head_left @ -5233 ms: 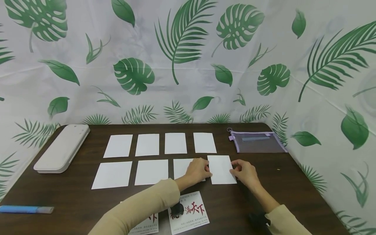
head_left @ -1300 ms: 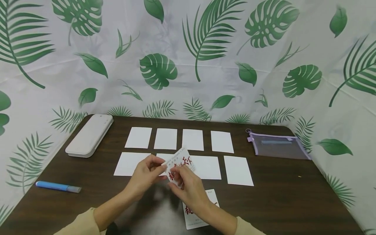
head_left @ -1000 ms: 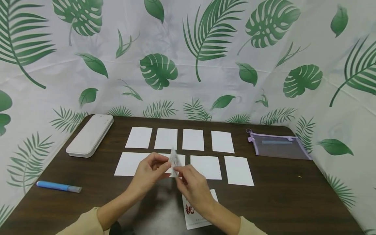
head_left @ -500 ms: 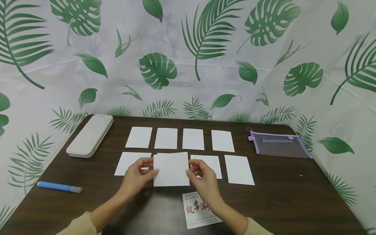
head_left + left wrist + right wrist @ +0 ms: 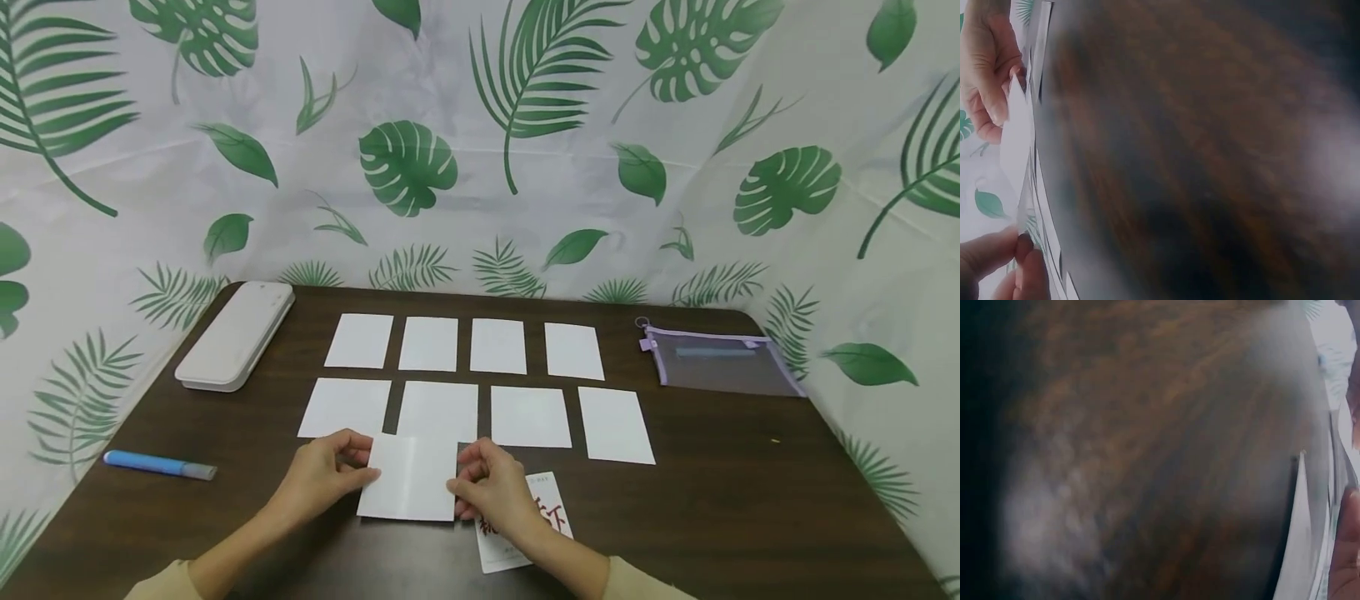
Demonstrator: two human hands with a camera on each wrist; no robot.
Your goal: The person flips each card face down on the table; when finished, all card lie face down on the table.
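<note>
Between my two hands is a blank white card, low over the near table just in front of the front row. My left hand pinches its left edge, and my right hand pinches its right edge. In the left wrist view the card appears nearly edge-on, with the fingers of both hands at its ends. A card with red characters lies face up under my right hand and is partly covered by it. Two rows of blank white cards lie beyond my hands.
A white case stands at the back left of the dark wooden table. Nearer on the left lies a blue pen. A purple-edged mesh zip pouch lies at the back right. Leaf-patterned cloth hangs behind.
My hands left the rightmost front-row card and took up one of two printed cards. That card was turned blank side up, then brought down and nearer to me.
</note>
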